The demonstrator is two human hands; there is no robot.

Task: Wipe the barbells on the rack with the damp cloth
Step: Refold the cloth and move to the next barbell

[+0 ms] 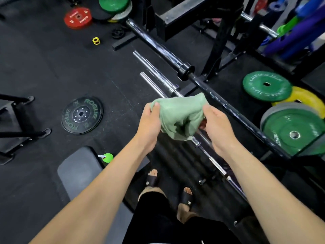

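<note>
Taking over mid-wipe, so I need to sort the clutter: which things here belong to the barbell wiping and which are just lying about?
Job:
green cloth, held by left hand and right hand
black barbell
two chrome barbells

Lying about:
black Rogue plate
red plate
yellow collar
green plates
bench pad

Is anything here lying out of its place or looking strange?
Yes. A black plate, a red plate and a small yellow collar lie loose on the floor, away from the plate stacks. Both hands hold the green cloth; that looks normal.
</note>
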